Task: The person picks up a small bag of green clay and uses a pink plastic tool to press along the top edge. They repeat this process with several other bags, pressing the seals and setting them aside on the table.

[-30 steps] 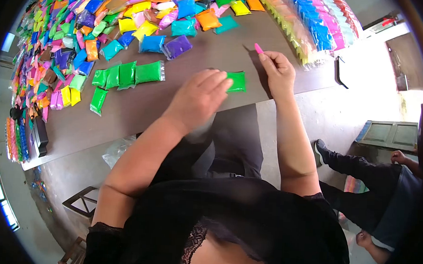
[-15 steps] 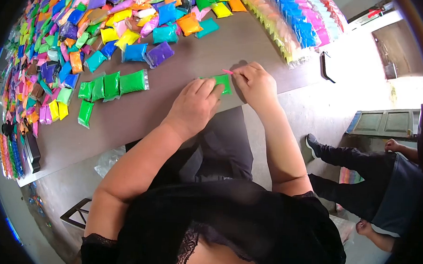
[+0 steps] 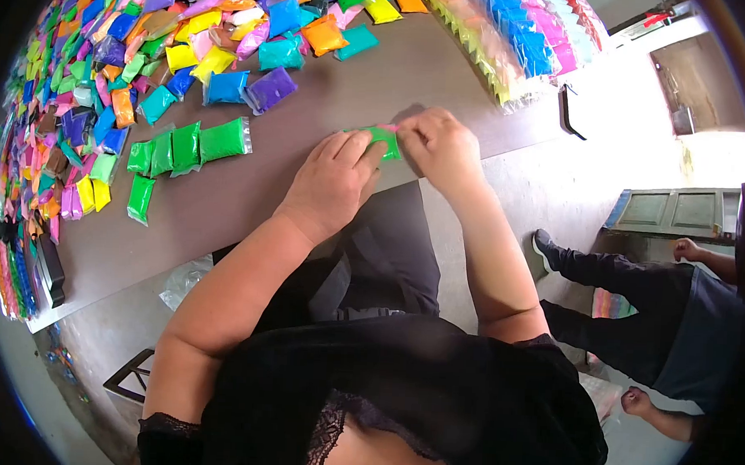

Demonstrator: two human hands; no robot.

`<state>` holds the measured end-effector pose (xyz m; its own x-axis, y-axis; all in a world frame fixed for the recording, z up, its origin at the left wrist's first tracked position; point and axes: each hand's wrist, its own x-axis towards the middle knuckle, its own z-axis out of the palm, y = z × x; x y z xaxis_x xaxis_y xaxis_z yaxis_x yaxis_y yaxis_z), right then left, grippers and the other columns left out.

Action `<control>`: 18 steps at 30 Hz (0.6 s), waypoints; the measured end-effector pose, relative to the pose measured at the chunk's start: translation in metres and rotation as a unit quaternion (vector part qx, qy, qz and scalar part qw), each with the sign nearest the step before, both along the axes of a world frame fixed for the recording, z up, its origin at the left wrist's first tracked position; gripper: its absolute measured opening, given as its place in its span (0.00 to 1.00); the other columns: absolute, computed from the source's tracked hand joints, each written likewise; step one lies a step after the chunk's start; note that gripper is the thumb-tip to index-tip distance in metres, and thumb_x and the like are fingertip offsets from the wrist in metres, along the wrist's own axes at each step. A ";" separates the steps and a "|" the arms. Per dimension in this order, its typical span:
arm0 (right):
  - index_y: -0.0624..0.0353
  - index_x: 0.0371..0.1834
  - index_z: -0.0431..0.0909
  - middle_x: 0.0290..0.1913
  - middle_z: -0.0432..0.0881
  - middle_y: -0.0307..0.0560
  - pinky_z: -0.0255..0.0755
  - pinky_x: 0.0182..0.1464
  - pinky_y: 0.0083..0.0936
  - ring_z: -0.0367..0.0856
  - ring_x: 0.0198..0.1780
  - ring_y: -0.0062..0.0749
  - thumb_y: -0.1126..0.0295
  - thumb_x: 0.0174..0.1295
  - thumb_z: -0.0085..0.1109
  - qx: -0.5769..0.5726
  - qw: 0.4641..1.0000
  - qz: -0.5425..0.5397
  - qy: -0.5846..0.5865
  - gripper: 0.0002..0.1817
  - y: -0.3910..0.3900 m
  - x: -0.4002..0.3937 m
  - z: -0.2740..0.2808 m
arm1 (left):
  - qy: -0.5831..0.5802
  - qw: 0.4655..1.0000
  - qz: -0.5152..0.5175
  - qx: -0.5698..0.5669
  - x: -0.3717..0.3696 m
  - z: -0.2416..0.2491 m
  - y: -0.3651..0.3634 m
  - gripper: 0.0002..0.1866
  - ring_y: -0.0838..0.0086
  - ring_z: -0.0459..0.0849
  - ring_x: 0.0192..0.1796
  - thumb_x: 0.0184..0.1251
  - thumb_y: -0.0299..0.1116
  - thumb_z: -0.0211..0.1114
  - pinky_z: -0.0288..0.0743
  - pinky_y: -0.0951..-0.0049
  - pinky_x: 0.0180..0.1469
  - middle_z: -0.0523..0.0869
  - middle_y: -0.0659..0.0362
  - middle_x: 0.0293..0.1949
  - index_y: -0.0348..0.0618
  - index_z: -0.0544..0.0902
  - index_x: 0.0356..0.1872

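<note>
A green packet (image 3: 385,143) lies at the front edge of the brown table (image 3: 329,93), partly covered by my left hand (image 3: 335,174), whose fingers are curled over it. My right hand (image 3: 439,151) is closed at the packet's right end, pinching a small pink item (image 3: 391,129) that shows only as a tip against the green. To the left, several green packets (image 3: 187,148) lie side by side in a row. One more green packet (image 3: 140,199) lies below the row's left end.
A large heap of coloured packets (image 3: 181,56) spreads over the table's left and back. Stacked rows of packets (image 3: 518,39) stand at the back right. A black bracket (image 3: 571,112) is at the right edge. Another person (image 3: 635,315) is at the right.
My right hand has moved slightly left and down, bringing the pink item onto the green packet's top right corner. The whole view has shifted slightly.
</note>
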<state>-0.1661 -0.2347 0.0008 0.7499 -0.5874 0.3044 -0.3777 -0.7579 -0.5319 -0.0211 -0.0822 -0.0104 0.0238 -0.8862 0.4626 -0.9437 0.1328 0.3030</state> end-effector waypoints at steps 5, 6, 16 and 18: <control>0.51 0.35 0.87 0.36 0.85 0.44 0.80 0.42 0.38 0.85 0.41 0.43 0.63 0.64 0.64 0.017 0.999 -0.004 -0.042 0.06 -0.008 -0.002 0.012 | -0.007 1.000 0.006 -0.005 -0.001 -0.002 0.002 0.19 0.60 0.78 0.57 0.63 0.31 0.68 0.76 0.60 0.62 0.79 0.55 0.55 0.40 0.84 0.56; 0.51 0.35 0.87 0.36 0.85 0.44 0.80 0.42 0.38 0.85 0.41 0.43 0.63 0.64 0.64 0.021 0.999 -0.006 -0.040 0.06 -0.005 -0.003 0.009 | -0.001 1.000 0.003 0.000 0.000 -0.003 0.001 0.19 0.60 0.78 0.57 0.63 0.31 0.68 0.76 0.60 0.62 0.79 0.55 0.55 0.40 0.84 0.56; 0.54 0.35 0.86 0.35 0.84 0.44 0.78 0.40 0.36 0.85 0.37 0.42 0.66 0.62 0.66 -0.025 1.000 0.000 -0.014 0.05 -0.001 -0.003 -0.001 | -0.001 1.000 0.000 0.005 0.001 -0.001 -0.002 0.19 0.60 0.79 0.57 0.63 0.30 0.68 0.76 0.61 0.61 0.79 0.56 0.54 0.40 0.84 0.56; 0.54 0.35 0.86 0.35 0.84 0.44 0.78 0.40 0.36 0.84 0.37 0.42 0.66 0.62 0.66 -0.054 0.998 -0.018 0.000 0.05 -0.006 0.000 -0.002 | -0.007 1.000 -0.002 0.001 0.001 0.000 -0.002 0.19 0.60 0.79 0.57 0.63 0.30 0.68 0.76 0.61 0.61 0.79 0.55 0.55 0.40 0.84 0.56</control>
<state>-0.1664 -0.2409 -0.0008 0.7289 -0.5775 0.3676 -0.4051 -0.7967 -0.4484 -0.0198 -0.0842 -0.0106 0.0147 -0.8873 0.4610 -0.9472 0.1354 0.2908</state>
